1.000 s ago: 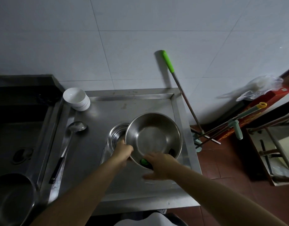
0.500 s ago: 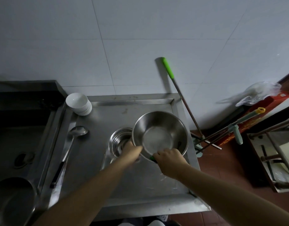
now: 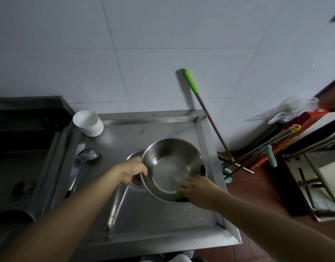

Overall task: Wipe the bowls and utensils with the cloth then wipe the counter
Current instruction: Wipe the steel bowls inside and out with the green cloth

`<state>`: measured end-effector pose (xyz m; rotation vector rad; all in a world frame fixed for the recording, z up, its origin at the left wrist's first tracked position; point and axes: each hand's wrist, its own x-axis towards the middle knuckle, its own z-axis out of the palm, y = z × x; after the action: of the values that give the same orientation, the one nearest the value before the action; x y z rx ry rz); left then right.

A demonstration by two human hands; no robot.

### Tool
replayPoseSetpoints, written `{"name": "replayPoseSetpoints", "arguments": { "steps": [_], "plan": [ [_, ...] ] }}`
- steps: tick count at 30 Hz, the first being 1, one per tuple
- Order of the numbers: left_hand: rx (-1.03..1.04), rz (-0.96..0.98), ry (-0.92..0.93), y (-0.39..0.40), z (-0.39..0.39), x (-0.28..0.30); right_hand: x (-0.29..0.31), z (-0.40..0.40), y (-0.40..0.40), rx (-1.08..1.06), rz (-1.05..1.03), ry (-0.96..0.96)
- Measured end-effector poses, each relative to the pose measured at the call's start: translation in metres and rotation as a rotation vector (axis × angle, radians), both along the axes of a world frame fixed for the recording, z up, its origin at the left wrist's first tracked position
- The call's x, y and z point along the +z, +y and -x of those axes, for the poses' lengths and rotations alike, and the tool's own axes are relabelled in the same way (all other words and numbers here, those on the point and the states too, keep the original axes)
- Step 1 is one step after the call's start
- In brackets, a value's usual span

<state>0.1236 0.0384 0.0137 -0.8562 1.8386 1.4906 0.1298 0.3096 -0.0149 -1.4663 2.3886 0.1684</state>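
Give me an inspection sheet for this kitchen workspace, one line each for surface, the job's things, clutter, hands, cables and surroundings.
Surface: steel counter with raised rim, a few pale smears near the front right.
Job's things: large steel bowl tilted; smaller steel bowl behind it; stacked white bowls; ladle; chopsticks; green cloth.
Clutter: nothing seen.
Hands: left hand grips the large bowl's rim; right hand presses the cloth at the near rim.
Cables: nothing seen.
Surroundings: sink to the left, tiled wall, green-handled mop leaning beside the counter.
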Motion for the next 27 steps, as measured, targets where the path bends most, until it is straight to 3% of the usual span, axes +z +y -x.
{"name": "replayPoseSetpoints", "arguments": {
  "steps": [2, 3, 6, 8, 10, 14, 18, 20, 25, 27],
  "plan": [
    [-0.033, 0.026, -0.006, -0.003, 0.003, -0.008, 0.003, 0.006, -0.001, 0.036, 0.005, 0.023],
    [-0.101, 0.129, 0.047, -0.003, 0.005, -0.015, 0.006, 0.010, -0.003, 0.039, 0.012, 0.029],
    [-0.511, 0.627, 0.509, -0.001, 0.003, -0.029, 0.016, 0.024, -0.003, 0.029, 0.042, -0.015],
    [-0.677, 0.765, 0.886, 0.002, -0.007, -0.037, 0.022, 0.031, -0.002, 0.018, 0.038, -0.083],
    [-0.890, 0.800, 1.062, 0.010, -0.020, -0.036, 0.023, 0.036, -0.001, -0.003, 0.033, -0.119],
    [-1.284, 0.602, 0.733, 0.030, -0.034, -0.014, 0.019, 0.042, -0.002, -0.011, 0.010, -0.113],
    [-1.324, 0.712, 0.775, 0.045, -0.030, -0.016, 0.010, 0.044, -0.003, -0.041, 0.083, -0.099],
    [-1.274, 0.720, 0.739, 0.047, -0.025, -0.020, 0.007, 0.048, -0.002, -0.072, 0.141, -0.092],
    [-0.925, 0.492, 0.696, 0.040, -0.008, -0.025, 0.009, 0.069, 0.007, -0.193, 0.334, -0.086],
    [-0.835, 0.410, 0.637, 0.041, -0.003, -0.021, 0.010, 0.076, 0.012, -0.254, 0.504, -0.077]
  ]
}}
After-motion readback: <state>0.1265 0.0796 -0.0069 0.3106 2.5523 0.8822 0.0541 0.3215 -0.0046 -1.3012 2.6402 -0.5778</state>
